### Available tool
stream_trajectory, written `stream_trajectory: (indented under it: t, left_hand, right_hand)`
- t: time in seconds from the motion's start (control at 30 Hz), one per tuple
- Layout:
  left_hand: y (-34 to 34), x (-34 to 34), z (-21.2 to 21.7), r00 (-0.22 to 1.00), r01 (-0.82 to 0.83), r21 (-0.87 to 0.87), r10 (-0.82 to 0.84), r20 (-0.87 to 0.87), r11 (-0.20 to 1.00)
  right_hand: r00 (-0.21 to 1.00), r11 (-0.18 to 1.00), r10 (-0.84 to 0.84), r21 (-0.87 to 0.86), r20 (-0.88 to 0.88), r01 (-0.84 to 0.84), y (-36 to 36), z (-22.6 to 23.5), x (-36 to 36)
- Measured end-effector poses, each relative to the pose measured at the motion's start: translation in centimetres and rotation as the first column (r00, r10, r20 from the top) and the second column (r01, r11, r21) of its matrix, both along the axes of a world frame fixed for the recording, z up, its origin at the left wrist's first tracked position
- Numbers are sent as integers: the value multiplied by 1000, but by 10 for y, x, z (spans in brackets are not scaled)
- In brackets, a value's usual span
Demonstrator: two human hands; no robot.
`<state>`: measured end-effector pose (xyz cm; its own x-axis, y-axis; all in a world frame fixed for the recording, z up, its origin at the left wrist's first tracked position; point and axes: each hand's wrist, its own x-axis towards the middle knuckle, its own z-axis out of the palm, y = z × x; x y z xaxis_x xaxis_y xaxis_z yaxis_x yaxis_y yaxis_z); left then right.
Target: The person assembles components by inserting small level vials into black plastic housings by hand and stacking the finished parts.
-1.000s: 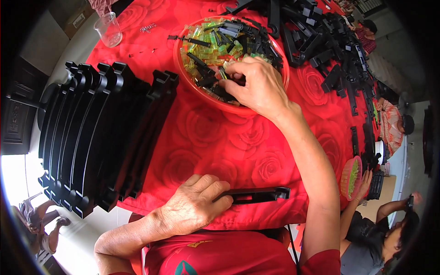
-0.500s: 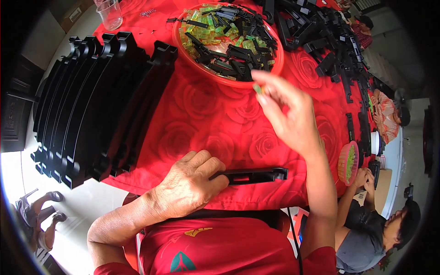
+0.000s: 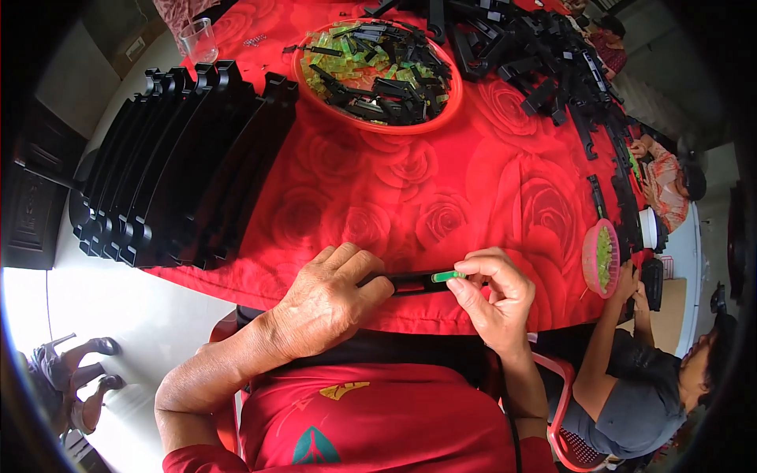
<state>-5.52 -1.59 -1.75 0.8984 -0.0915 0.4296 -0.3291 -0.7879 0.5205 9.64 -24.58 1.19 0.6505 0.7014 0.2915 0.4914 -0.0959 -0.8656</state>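
Note:
My left hand (image 3: pixel 325 306) is closed round the left end of a long black plastic frame (image 3: pixel 410 284), lying at the table's near edge. Between the thumb and fingers of my right hand (image 3: pixel 500 298) is a small green vial (image 3: pixel 443 277), a see-through tube-like piece. It is at the right part of the frame; whether it sits inside a slot or just touches the top I cannot tell. My right fingers hide the frame's far right end.
A red basin (image 3: pixel 430 126) holds yellow-green clear pieces and black parts. Curved black frames (image 3: pixel 169 158) stand in a row at left. More black parts (image 3: pixel 536 59) are heaped at back right. A pink basket (image 3: pixel 590 256) stands near a co-worker's hands (image 3: pixel 631 288). A clear cup (image 3: pixel 199 41) is far left.
My right hand has come down from beside the basin to the black frame, bringing the green vial with it. My left hand still holds the frame's left end. The whole view has shifted slightly.

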Motion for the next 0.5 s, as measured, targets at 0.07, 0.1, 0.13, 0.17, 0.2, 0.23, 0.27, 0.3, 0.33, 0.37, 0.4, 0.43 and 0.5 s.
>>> stream_trajectory:
  t: [0.07,0.1,0.13,0.17,0.2,0.23,0.27,0.3,0.33,0.37,0.4,0.43,0.5]
  left_hand:
    - [-1,-1,0,1000,0,-5,0,2,1000]
    - [-1,-1,0,1000,-1,-14,1,4,1000]
    - [-1,-1,0,1000,-1,-18,1,2,1000]
    - [-1,-1,0,1000,-1,-17,1,16,1000]
    - [-1,-1,0,1000,-1,-18,2,30,1000]
    - [-1,-1,0,1000,-3,-25,4,25,1000]
    - [-1,-2,0,1000,1,-23,-1,22,1000]
    - [-1,-2,-1,1000,5,-22,-5,19,1000]
    - [-1,-2,-2,1000,3,-28,-3,14,1000]
    - [-1,-1,-3,1000,0,-34,0,26,999]
    - [-2,-1,-4,999,-2,-39,3,38,999]
    - [-1,-2,-4,999,-2,-42,4,35,999]
    - [-2,-2,-4,999,-10,-61,12,38,998]
  right_hand:
    - [999,1000,12,-10,45,-12,-2,-4,0]
    - [996,999,26,-25,89,-24,-2,-5,-1]
    - [991,999,18,-46,135,-12,-2,-6,-2]
    - [991,999,20,-51,132,-14,-1,-6,-4]
    - [984,998,9,-60,179,1,1,-6,-7]
    - [974,997,0,-69,225,16,1,-6,-9]
    - [975,997,3,-77,221,14,2,-5,-9]
    - [969,996,5,-84,246,16,2,-4,-9]
    - [963,996,7,-91,270,18,3,-3,-9]
    - [964,995,9,-96,267,18,3,-1,-10]
    - [956,994,17,-110,292,16,3,2,-12]
    - [948,992,25,-124,317,15,3,4,-14]
    - [943,990,52,-140,328,-6,5,6,-17]
